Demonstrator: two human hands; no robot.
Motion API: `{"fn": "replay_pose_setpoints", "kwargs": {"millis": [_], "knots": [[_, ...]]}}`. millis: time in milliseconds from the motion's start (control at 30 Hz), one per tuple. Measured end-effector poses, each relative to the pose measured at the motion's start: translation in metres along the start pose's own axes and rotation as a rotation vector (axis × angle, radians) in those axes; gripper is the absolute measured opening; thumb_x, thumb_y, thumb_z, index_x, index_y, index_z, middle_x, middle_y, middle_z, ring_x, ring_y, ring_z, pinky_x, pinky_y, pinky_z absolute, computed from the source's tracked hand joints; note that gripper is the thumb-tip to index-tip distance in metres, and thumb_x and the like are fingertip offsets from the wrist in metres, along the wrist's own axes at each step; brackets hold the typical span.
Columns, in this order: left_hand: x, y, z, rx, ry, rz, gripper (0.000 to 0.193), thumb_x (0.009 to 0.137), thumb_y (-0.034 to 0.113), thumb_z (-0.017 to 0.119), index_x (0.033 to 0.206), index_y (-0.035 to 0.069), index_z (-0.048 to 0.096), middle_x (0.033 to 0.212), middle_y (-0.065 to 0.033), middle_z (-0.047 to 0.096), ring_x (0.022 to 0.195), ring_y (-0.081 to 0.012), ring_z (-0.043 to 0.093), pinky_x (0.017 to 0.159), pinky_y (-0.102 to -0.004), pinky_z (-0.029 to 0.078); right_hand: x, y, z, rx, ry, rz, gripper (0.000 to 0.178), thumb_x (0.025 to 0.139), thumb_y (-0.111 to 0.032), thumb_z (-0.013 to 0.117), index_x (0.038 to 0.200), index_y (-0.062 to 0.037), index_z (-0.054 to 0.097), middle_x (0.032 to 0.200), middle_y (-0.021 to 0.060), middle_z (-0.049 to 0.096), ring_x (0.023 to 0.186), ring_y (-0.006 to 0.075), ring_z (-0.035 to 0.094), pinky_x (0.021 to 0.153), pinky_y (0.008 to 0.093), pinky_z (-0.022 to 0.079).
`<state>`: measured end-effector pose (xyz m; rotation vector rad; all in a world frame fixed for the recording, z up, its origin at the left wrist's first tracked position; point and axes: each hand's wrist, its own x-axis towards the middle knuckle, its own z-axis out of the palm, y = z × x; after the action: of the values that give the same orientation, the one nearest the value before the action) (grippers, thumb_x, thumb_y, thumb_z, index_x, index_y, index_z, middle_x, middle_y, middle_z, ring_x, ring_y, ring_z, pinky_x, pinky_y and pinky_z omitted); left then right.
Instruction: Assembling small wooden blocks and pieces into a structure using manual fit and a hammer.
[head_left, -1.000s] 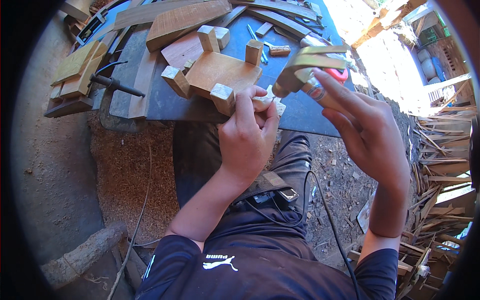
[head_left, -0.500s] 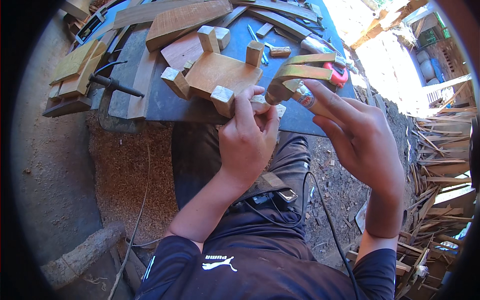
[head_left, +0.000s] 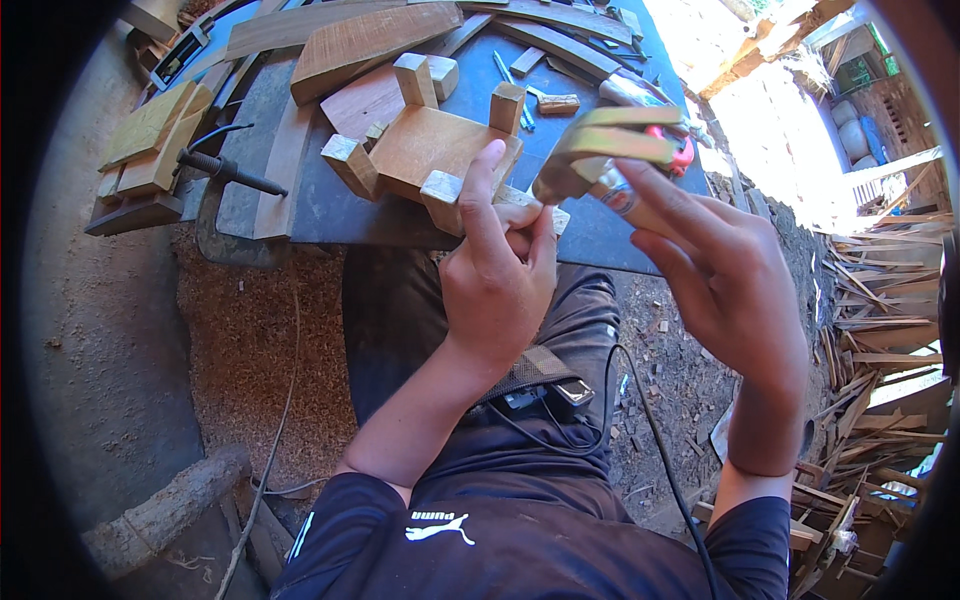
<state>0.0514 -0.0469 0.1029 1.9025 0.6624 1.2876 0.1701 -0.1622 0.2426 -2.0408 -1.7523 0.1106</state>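
A small wooden stool [head_left: 440,145] lies upside down at the table's near edge, its several stubby legs pointing up and outward. My left hand [head_left: 498,280] is at its near right corner, over a pale leg end [head_left: 562,222]. The index finger stretches up toward the seat, while the thumb and the other fingers pinch together at the leg; what they hold, if anything, is too small to make out. My right hand [head_left: 725,275] grips a claw hammer [head_left: 610,140] by its handle close to the head. The blurred hammer head is just right of my left fingertips.
The blue table [head_left: 610,245] carries wooden boards [head_left: 375,40], a small wood block [head_left: 558,103], blue pencil-like sticks [head_left: 507,70] and a red tape measure [head_left: 683,155] partly behind the hammer. A clamp [head_left: 230,170] grips the left edge. Wood scraps [head_left: 890,330] pile up at right.
My left index finger has straightened up away from the leg. The hammer has shifted slightly and its head is now smeared by motion. The stool has hardly moved.
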Motion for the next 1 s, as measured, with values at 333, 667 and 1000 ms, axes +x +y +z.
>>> {"fn": "replay_pose_setpoints", "kwargs": {"millis": [333,667,1000], "knots": [[-0.001,0.001,-0.003,0.013,-0.011,-0.026,0.061,0.087,-0.005,0.076,0.137,0.002,0.041,0.082,-0.0059,0.073,0.064,-0.0095,0.071,0.055,-0.0230,0.053,0.002,-0.005,-0.008,0.069,0.024,0.020,0.057,0.090,0.002,0.070,0.145,-0.0105,0.060,0.091,0.0169,0.074,0.073,0.0213,0.064,0.070,0.0345,0.051],[-0.001,0.004,0.000,0.085,0.011,-0.058,0.056,0.086,-0.004,0.076,0.132,0.003,0.045,0.076,-0.0047,0.071,0.059,-0.0105,0.069,0.054,-0.0254,0.052,-0.007,0.001,0.006,0.031,0.005,0.024,0.057,0.089,0.001,0.072,0.144,-0.0107,0.061,0.090,0.0199,0.072,0.072,0.0291,0.068,0.069,0.0389,0.052],[0.001,0.005,-0.005,0.137,0.043,-0.066,0.035,0.087,0.005,0.079,0.115,0.005,0.057,0.077,-0.0070,0.069,0.060,-0.0175,0.071,0.057,-0.0328,0.055,-0.015,0.015,0.013,0.036,0.040,0.119,0.054,0.098,-0.004,0.065,0.151,-0.0141,0.055,0.084,0.0044,0.069,0.064,0.0056,0.051,0.058,0.0242,0.044]]}}
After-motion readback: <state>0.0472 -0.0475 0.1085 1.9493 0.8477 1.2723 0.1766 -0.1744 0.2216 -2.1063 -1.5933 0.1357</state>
